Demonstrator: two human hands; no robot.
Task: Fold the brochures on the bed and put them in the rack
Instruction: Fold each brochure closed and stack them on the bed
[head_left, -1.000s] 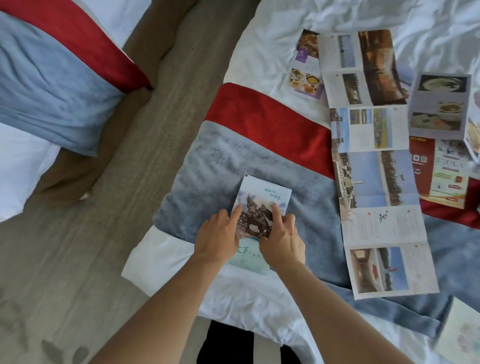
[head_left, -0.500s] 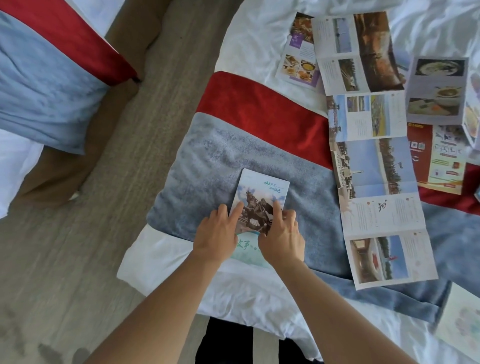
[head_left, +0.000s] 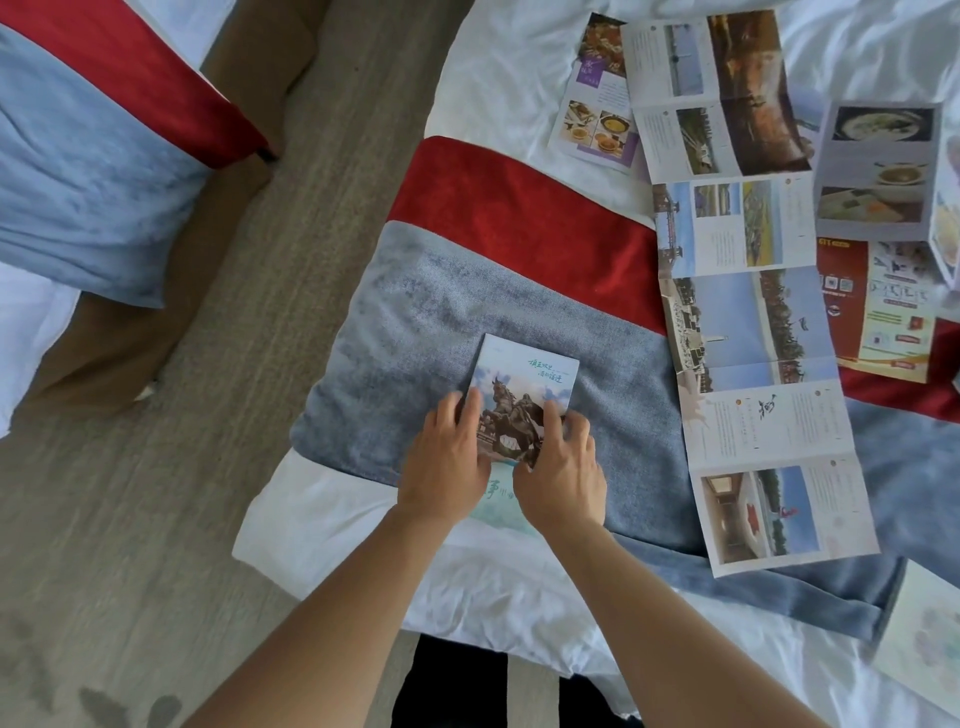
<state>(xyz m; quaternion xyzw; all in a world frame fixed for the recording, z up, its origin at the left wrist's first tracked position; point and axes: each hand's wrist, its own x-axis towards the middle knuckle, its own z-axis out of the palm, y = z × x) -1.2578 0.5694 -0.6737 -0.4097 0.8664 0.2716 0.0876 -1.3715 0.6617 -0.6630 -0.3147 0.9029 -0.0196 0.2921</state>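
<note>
A folded brochure (head_left: 524, 374) with a horse-statue cover lies on the grey-blue bed runner (head_left: 415, 312) near the bed's corner. My left hand (head_left: 441, 467) rests on its lower left edge with fingers laid along the side. My right hand (head_left: 561, 478) presses its lower right part, fingers spread over the right edge. A long unfolded brochure (head_left: 748, 322) stretches down the bed to the right. No rack is in view.
More open brochures lie further right and back: a food one (head_left: 597, 124), a grey one (head_left: 878, 171), a red-orange one (head_left: 878, 306), a pale one (head_left: 924, 649). A second bed (head_left: 78, 156) stands left across a strip of floor (head_left: 208, 415).
Both hands stay on the folded brochure, with the left fingers shifted slightly out to its left edge. My view has drifted a little.
</note>
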